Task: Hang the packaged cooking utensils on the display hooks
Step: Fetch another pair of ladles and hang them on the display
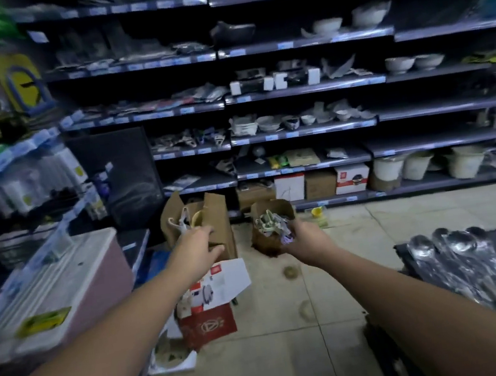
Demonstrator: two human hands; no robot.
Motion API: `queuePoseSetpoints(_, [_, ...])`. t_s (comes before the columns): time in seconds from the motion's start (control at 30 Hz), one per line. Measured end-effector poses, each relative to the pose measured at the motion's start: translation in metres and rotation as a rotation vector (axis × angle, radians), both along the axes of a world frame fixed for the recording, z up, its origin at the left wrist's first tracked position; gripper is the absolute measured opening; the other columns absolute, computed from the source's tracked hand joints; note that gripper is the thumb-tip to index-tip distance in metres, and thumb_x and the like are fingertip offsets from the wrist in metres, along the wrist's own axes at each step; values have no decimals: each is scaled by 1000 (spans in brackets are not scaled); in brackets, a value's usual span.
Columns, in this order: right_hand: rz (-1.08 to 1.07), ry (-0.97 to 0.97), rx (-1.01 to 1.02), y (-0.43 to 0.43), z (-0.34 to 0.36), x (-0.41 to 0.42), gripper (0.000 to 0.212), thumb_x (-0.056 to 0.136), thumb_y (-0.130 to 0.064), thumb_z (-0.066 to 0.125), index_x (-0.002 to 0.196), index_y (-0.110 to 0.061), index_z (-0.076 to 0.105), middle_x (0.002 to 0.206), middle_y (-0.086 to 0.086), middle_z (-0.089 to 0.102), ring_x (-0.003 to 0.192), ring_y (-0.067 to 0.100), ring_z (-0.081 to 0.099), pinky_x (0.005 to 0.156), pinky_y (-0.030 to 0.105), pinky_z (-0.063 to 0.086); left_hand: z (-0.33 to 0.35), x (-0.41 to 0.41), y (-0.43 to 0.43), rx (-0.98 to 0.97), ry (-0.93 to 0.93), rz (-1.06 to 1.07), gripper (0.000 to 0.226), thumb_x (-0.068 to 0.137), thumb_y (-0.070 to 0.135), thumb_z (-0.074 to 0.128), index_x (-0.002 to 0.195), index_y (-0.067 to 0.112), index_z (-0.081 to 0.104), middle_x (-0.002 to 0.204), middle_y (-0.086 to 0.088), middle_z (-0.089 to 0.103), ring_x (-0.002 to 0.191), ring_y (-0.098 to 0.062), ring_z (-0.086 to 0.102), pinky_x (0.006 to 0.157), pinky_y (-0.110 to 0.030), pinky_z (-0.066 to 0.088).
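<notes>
Dim shop shelves (299, 88) fill the view from 9 to 3 o'clock, above a tiled floor (343, 238). The step in hand looks like fetching stock, not yet hanging it.

At 5 o'clock the right hand (303, 237) grips a bunch of packets (272, 224), fingers curled round their lower end. The bunch's long axis runs from the hand up toward 11 o'clock, with the free ends pointing away from the person. Blur hides which end carries the hang holes.

At 7 o'clock the left hand (199, 247) reaches to an open box (218, 220) on the floor. Its fingers are bent, but I cannot tell whether it has hold of anything.

More wrapped ladles (474, 267) lie flat at 4 o'clock, with bowls toward 11 and handles toward 5.

No hooks can be picked out. The next move probably calls for finding them, separating one packet from the bunch, and turning its hole end up.
</notes>
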State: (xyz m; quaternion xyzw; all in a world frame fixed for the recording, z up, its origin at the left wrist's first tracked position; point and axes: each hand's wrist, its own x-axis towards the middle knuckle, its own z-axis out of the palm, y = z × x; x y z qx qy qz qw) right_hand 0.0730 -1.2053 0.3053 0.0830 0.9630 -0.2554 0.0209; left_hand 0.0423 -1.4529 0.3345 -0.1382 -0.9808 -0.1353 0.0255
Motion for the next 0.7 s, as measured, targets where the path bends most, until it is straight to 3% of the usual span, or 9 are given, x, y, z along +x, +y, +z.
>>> queuePoseSetpoints(0.1, [-95, -17, -18, 32, -4, -57, 45, 83, -43, 72, 115, -14, 61, 106, 8, 68, 97, 28, 64, 79, 40, 56, -5, -79, 42, 13, -29, -105, 55, 93, 41, 64, 139, 14, 53, 134, -8, 61, 125, -26, 54, 101, -39, 48])
queuePoseSetpoints(0.3, [-298, -21, -67, 125, -3, -145, 61, 88, -35, 71, 137, -6, 51, 135, 15, 60, 123, 31, 57, 100, 41, 49, -12, -211, 159, 12, -54, -303, 53, 91, 41, 67, 135, 15, 57, 132, -7, 63, 122, -26, 56, 98, -36, 48])
queuePoseSetpoints(0.7, [-487, -15, -91, 371, -16, -329, 66, 90, -35, 70, 144, -5, 46, 143, 13, 55, 129, 29, 53, 105, 37, 45, -27, -434, 430, -78, -98, -513, 58, 92, 47, 62, 141, 18, 51, 138, -6, 59, 126, -26, 55, 102, -41, 49])
